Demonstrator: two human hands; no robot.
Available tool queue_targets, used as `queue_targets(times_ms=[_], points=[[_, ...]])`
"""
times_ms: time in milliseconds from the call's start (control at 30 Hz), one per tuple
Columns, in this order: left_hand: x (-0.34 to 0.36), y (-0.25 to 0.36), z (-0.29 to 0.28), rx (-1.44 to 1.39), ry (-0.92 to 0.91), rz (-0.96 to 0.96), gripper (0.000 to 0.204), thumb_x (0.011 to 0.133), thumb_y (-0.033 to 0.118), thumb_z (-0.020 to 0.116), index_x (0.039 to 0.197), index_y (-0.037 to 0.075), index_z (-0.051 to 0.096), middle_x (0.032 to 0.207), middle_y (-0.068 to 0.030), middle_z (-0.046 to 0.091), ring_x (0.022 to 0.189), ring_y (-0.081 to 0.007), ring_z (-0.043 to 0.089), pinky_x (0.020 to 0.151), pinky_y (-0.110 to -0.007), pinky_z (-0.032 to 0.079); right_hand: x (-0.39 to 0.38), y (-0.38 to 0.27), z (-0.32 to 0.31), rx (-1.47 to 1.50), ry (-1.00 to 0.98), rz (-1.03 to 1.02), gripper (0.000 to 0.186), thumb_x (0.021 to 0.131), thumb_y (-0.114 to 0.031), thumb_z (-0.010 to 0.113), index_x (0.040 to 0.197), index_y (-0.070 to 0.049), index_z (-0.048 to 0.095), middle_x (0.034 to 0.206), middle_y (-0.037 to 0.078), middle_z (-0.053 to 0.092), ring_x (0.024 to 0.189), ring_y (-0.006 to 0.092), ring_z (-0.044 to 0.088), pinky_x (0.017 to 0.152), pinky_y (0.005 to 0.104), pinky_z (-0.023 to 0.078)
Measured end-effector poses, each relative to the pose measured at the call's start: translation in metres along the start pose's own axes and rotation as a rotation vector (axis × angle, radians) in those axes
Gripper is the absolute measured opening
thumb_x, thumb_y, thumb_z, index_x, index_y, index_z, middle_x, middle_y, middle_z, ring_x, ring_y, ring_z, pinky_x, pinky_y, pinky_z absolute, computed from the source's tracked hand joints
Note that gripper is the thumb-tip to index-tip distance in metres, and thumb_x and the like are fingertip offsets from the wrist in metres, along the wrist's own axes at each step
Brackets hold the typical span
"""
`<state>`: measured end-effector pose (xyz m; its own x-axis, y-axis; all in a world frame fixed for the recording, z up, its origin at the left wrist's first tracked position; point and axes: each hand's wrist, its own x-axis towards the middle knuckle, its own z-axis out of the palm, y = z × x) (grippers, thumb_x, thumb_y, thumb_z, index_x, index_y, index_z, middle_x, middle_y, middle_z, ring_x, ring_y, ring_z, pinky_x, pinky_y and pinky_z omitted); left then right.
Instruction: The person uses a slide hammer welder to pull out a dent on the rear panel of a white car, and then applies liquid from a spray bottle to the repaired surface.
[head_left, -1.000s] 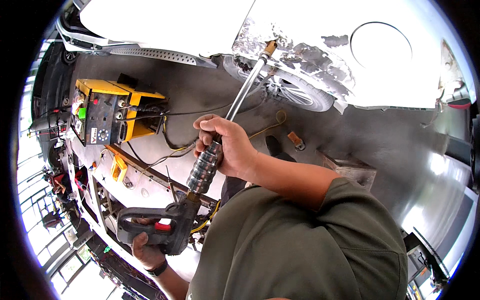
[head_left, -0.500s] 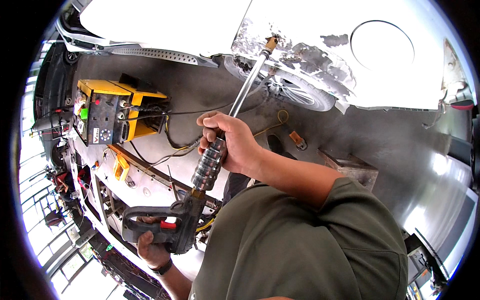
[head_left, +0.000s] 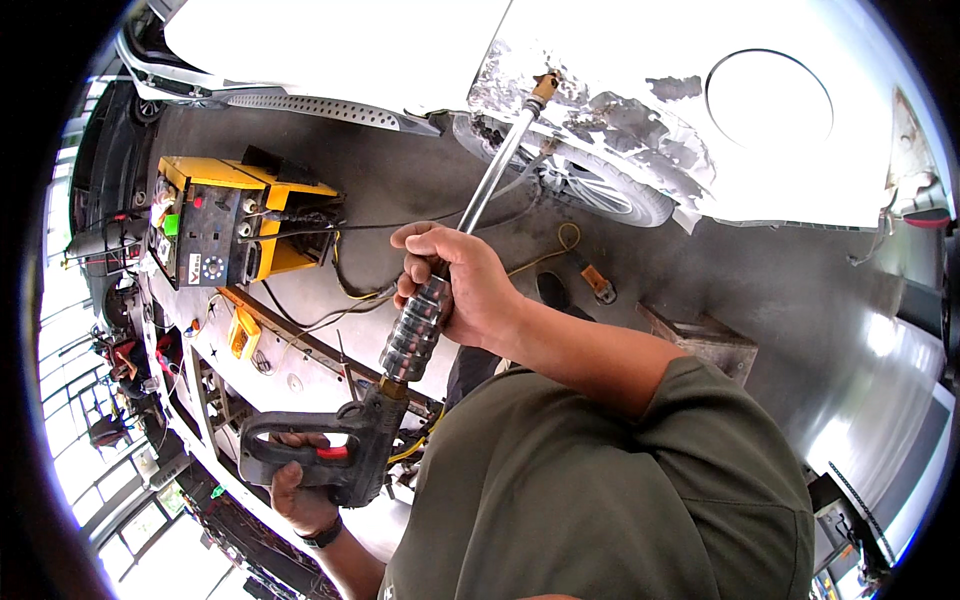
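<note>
**Both hands on a dent puller set against a white car panel**

While the right hand (head_left: 465, 285) closes fully around the ribbed metal sliding weight (head_left: 415, 330) of a dent puller (head_left: 440, 270), the left hand (head_left: 300, 490) wraps around the black pistol-style handle (head_left: 310, 455) at about seven o'clock in the view, fingers curled through the grip near a red trigger (head_left: 333, 453). The tool's bright steel shaft (head_left: 495, 170) runs from the weight up toward twelve o'clock, ending in a brass-coloured tip (head_left: 545, 88) that touches the white car body panel (head_left: 700, 120). Around the tip the panel's paint is sanded away in grey, patchy bare areas. At about one o'clock on the same panel sits a round fuel flap (head_left: 768, 98). Just below the damaged area, a wheel (head_left: 590, 190) shows under the arch.

At about nine o'clock a yellow welding unit (head_left: 235, 225) with knobs and sockets stands on a cart, with cables (head_left: 340, 290) trailing from it across the grey concrete floor (head_left: 780, 290). A dark wristband (head_left: 322, 535) circles the left wrist. The person's olive-green shirt (head_left: 600, 490) fills the five o'clock part of the view.
</note>
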<state>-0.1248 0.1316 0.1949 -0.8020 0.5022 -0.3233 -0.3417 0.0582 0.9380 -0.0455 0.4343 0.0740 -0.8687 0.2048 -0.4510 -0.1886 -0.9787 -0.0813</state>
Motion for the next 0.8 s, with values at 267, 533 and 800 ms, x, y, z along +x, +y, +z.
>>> queue_targets(times_ms=[267, 533, 800], points=[[-0.004, -0.004, 0.001, -0.057, 0.102, -0.003, 0.045, 0.076, 0.015, 0.066, 0.118, 0.002, 0.055, 0.106, -0.0105, 0.061, 0.100, -0.0264, 0.061, 0.096, -0.039, 0.049, 0.023, -0.061, -0.012, -0.095, 0.020, -0.172, 0.045, 0.089, -0.016, 0.059, 0.127, 0.004, 0.048, 0.070, 0.004, 0.054, 0.066, 0.0211, 0.061, 0.069, 0.0412, 0.055], [-0.004, 0.007, 0.003, 0.059, 0.105, 0.023, 0.042, 0.077, 0.017, 0.066, 0.114, 0.002, 0.057, 0.111, -0.0130, 0.064, 0.106, -0.0282, 0.062, 0.098, -0.041, 0.049, 0.021, -0.038, -0.004, -0.077, 0.085, -0.283, 0.027, 0.093, -0.014, 0.051, 0.117, -0.002, 0.054, 0.062, 0.001, 0.054, 0.054, 0.0162, 0.057, 0.056, 0.0345, 0.050], [-0.040, 0.030, -0.067, 0.014, 0.214, -0.049, 0.059, 0.073, 0.013, 0.065, 0.129, -0.002, 0.056, 0.118, -0.0152, 0.063, 0.112, -0.0296, 0.062, 0.102, -0.045, 0.050, -0.015, 0.052, 0.020, 0.075, -0.053, 0.042, 0.022, 0.092, -0.019, 0.058, 0.108, -0.003, 0.055, 0.066, -0.001, 0.049, 0.068, 0.0174, 0.054, 0.075, 0.0394, 0.049]])
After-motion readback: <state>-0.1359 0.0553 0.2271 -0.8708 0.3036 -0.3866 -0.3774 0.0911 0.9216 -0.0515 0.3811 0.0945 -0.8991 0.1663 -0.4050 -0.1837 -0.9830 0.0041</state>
